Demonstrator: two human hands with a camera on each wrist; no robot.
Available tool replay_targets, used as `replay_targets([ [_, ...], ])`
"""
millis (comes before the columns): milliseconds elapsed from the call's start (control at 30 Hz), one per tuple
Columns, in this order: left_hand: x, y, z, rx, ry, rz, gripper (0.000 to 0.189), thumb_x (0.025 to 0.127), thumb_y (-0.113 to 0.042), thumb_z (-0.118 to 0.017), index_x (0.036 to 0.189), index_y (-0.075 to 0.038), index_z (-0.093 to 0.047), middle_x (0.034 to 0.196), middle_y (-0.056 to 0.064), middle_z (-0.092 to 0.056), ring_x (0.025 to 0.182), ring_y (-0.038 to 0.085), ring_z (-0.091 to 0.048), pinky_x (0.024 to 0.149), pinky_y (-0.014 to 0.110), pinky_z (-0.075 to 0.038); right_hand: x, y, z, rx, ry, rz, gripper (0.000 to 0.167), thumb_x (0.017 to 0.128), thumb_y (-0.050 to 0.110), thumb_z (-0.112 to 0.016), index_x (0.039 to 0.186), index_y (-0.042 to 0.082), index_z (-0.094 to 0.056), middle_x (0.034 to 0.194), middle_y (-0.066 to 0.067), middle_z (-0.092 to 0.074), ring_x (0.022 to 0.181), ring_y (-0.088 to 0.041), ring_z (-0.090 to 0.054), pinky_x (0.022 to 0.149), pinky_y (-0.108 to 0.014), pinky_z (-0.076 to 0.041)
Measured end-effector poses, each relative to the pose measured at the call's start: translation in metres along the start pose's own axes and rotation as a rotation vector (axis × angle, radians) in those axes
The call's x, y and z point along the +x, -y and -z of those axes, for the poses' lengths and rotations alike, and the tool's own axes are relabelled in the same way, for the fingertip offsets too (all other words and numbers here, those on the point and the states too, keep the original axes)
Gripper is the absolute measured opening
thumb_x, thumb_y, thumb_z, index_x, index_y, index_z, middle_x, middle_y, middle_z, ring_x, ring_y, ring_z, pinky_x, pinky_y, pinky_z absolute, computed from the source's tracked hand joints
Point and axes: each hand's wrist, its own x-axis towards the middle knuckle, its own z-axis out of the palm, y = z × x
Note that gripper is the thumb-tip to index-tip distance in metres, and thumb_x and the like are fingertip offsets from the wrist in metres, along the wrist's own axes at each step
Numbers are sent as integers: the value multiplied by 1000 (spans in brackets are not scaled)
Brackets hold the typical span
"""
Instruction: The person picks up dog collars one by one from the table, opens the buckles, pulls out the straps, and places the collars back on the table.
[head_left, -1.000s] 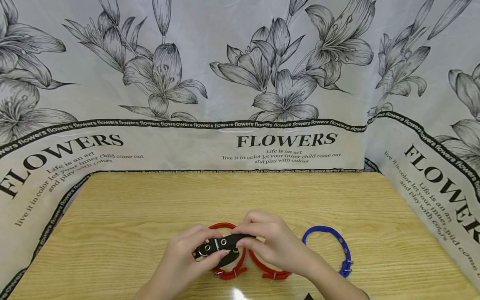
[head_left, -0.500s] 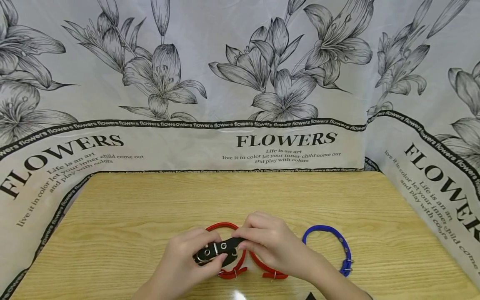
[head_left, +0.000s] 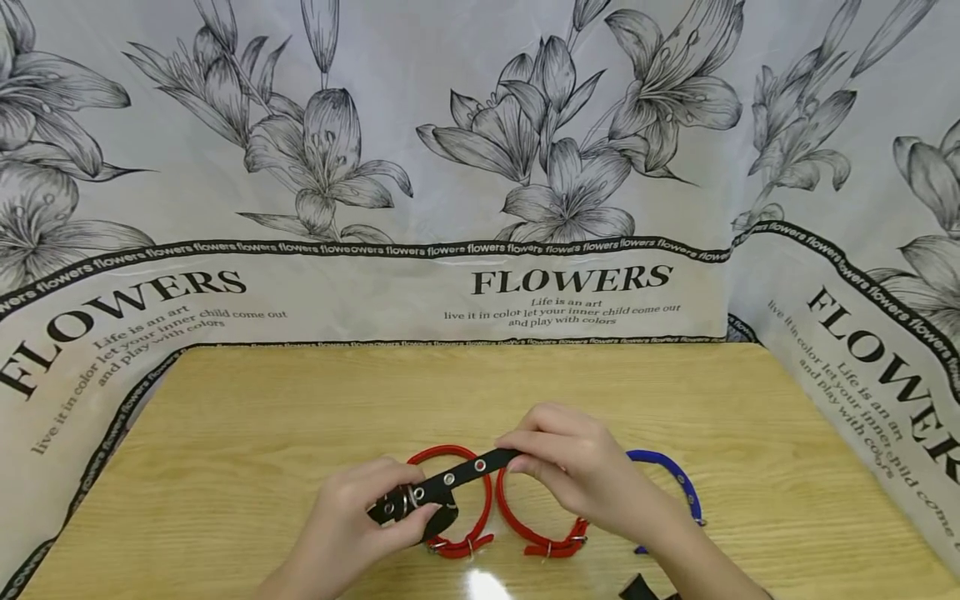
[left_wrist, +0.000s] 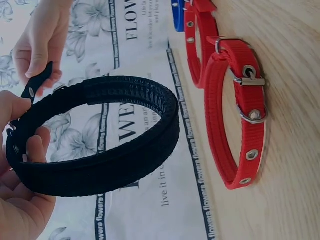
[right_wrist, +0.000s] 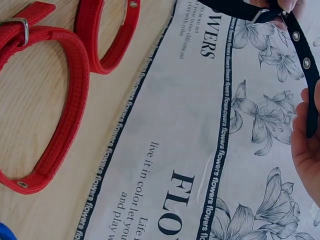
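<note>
A black dog collar (head_left: 467, 472) with metal eyelets hangs in a loop between both hands, above the table. My left hand (head_left: 351, 518) grips it beside the buckle, thumb in front. With thumb and fingers, my right hand (head_left: 577, 458) pinches the tip of the strap, which stretches up and right out of the buckle. The left wrist view shows the collar's padded band (left_wrist: 105, 177) as a wide loop. Behind and below the hands, two red collars (head_left: 442, 450) lie buckled on the table. The right forearm partly covers a blue collar (head_left: 660, 457).
At the front edge, a black piece (head_left: 636, 587) shows beside the right forearm. The wood-grain table (head_left: 315, 392) is bordered at the back and sides by a flower-printed cloth (head_left: 360, 300).
My right hand has moved right and slightly up, drawing the strap's end further from the buckle, so more eyelets show. My left hand has shifted slightly left and keeps its grip.
</note>
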Motion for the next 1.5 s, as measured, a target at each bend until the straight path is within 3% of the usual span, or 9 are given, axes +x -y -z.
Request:
replay_targets([
  [200, 1, -4, -1, -5, -19, 58, 27, 68, -6, -82, 91, -13, -69, 84, -9, -66, 70, 3, -59, 58, 13, -48, -3, 0, -1, 19, 3, -47, 24, 93, 23, -55, 93, 3, -69, 82, 3, -58, 72, -7, -47, 61, -10, -40],
  [367, 2, -3, -2, -18, -32, 42, 31, 66, -5, -83, 93, -13, -70, 85, -7, -67, 70, 3, -59, 59, 13, -47, -5, -1, -1, 35, 6, -55, 22, 92, 22, -56, 94, 3, -69, 83, 3, -59, 72, -7, -48, 61, -10, -40],
  [600, 3, -3, -3, -73, -27, -15, 27, 74, -7, -78, 99, -9, -68, 87, 0, -68, 73, 8, -63, 61, 14, -49, -5, -1, -3, 55, 15, -53, 17, 91, 17, -59, 97, 4, -68, 89, 1, -62, 75, -8, -52, 64, -11, -43],
  [933, 5, -5, -7, -57, -32, -3, 26, 71, -5, -80, 94, -9, -68, 83, -1, -66, 70, 7, -59, 58, 13, -49, -6, 0, -9, 125, 46, -73, 19, 92, 16, -58, 101, 3, -68, 91, 0, -62, 76, -8, -53, 64, -11, -43],
  [1200, 7, -6, -9, -79, -20, -26, 20, 78, -11, -76, 95, -10, -67, 83, -1, -65, 71, 7, -58, 58, 12, -48, -4, 3, -13, 154, 88, -97, 17, 92, 17, -60, 102, 6, -68, 92, 3, -61, 81, -6, -54, 67, -10, -43],
  [1333, 7, -7, -10, -85, -16, -6, 21, 77, -10, -76, 96, -10, -67, 85, 0, -66, 72, 7, -60, 58, 13, -49, -3, 3, -13, 174, 97, -102, 19, 88, 17, -65, 103, 5, -67, 92, 3, -62, 81, -7, -56, 67, -12, -45],
  [1400, 7, -7, -10, -86, -19, 6, 23, 75, -7, -77, 96, -8, -68, 85, 0, -66, 72, 7, -61, 58, 14, -50, -4, 2, -12, 218, 109, -139, 23, 84, 15, -70, 105, 5, -67, 93, 2, -63, 82, -9, -57, 69, -17, -48],
  [1500, 7, -8, -10, -79, -26, 46, 26, 73, -5, -79, 97, -9, -69, 87, -1, -66, 73, 7, -61, 58, 14, -50, -7, -1, -10, 371, 121, -290, 31, 78, 8, -75, 108, 5, -66, 96, -1, -65, 85, -12, -59, 74, -24, -51],
])
